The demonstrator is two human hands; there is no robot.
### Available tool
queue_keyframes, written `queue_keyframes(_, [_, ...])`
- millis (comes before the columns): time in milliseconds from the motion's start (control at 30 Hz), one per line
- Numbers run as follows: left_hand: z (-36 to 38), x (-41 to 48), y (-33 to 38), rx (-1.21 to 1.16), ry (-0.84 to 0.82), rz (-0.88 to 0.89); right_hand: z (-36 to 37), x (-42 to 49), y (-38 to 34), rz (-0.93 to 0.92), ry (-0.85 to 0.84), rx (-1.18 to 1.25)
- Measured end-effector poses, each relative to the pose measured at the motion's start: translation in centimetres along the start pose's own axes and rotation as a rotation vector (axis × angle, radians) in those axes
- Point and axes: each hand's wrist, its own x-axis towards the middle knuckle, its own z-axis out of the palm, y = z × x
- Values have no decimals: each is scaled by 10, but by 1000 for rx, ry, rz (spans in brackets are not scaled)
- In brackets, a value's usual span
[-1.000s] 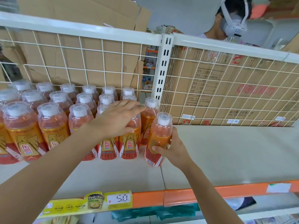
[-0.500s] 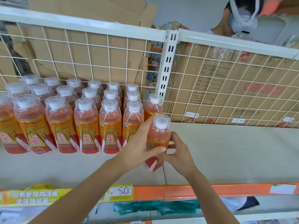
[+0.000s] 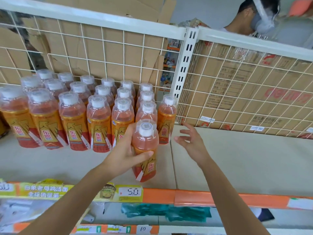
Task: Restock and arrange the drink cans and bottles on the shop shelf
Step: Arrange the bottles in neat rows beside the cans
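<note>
Beige shop shelf (image 3: 237,158) w/ orange front rail (image 3: 211,198) and white wire grid (image 3: 245,92) at the back, cardboard boxes (image 3: 264,72) behind it. Orange drink bottles (image 3: 72,119) stand in rows on the left part, white caps up; a lone bottle (image 3: 166,119) stands just right of the rows, by the slotted upright (image 3: 183,65). My left hand (image 3: 124,150) grips the held bottle (image 3: 145,143) round its middle, thumb across the front. It's tilted a bit, in front of the rows near the front edge; can't tell if its base touches. My right hand (image 3: 192,141) is empty, fingers spread, just right of that bottle, not touching. Price tag (image 3: 131,192) below reads 5.0
</note>
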Motion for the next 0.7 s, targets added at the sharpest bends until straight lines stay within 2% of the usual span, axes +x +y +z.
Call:
queue_keyframes(100, [-19, -12, 0, -8, 26, -1, 13, 27, -8, 7, 25, -1])
queue_keyframes(233, [-44, -25, -1, 26, 64, 5, 33, 52, -12, -15, -64, 123])
queue_keyframes(333, [-63, -34, -4, 46, 119, -7, 42, 64, 1, -11, -31, 157])
queue_keyframes(500, [-91, -44, -6, 87, 209, -33, 43, 56, 3, -8, 76, 171])
queue_keyframes(700, [-105, -45, -9, 77, 222, -35, 29, 21, 6, -16, 39, 154])
